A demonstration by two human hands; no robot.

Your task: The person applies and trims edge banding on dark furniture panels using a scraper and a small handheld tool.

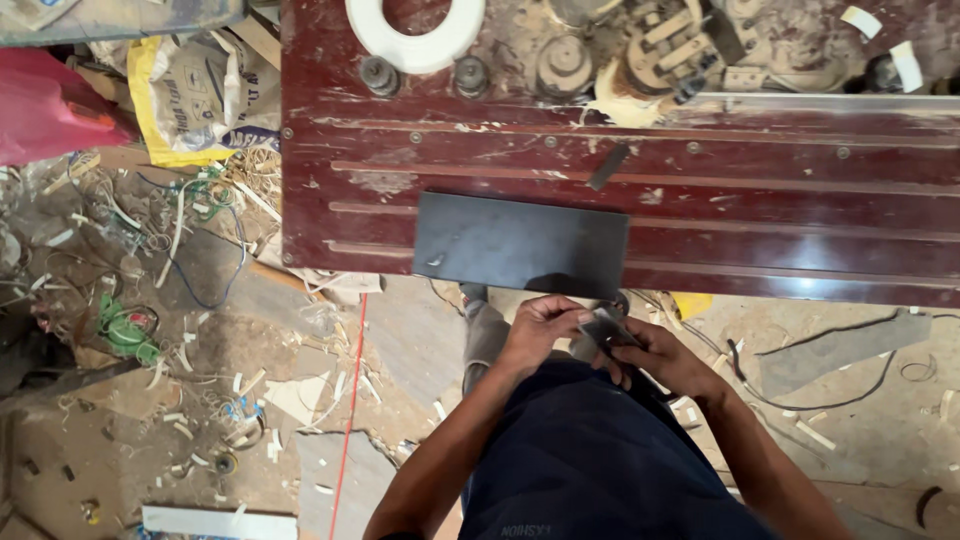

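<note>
My left hand (540,330) and my right hand (665,360) meet in front of my waist, both gripping a small grey flat piece (603,325) held between them. Just above my hands, a dark grey rectangular panel (520,245) lies flat on the near edge of the dark red workbench (780,210), slightly overhanging it. Neither hand touches the panel.
A white tape roll (415,35), wood shavings and machine parts (670,50) sit at the bench's far side. The floor on the left is littered with offcuts, wires, a yellow sack (190,95) and a red bag (45,105). A grey strip (840,345) lies right.
</note>
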